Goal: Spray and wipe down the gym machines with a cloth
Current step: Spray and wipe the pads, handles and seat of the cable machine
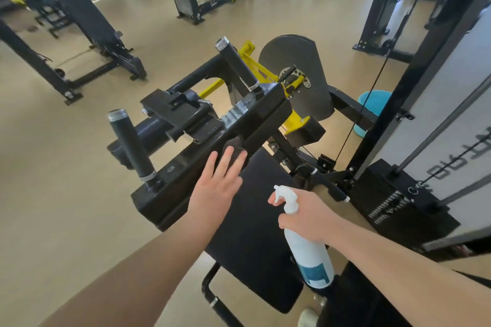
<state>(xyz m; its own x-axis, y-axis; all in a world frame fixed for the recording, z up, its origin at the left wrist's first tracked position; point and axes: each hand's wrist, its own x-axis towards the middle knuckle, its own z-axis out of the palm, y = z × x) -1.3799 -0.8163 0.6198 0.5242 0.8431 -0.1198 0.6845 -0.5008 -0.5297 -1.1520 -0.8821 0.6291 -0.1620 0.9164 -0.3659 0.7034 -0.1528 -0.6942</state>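
Note:
A black gym machine with a thick padded crossbar (186,178) and two upright handles fills the middle of the view. My left hand (218,183) lies flat with straight fingers on a dark cloth (235,145), pressing it against the crossbar. My right hand (305,214) grips the neck of a white spray bottle (308,252) with a blue label, held upright over the black seat pad (252,233). One finger of that hand rests near the trigger.
A weight stack (398,207) and a white panel with a cable stand at the right. A blue bucket (372,106) sits behind the machine. Other black and yellow machines (87,34) stand on the tan floor at the left and back.

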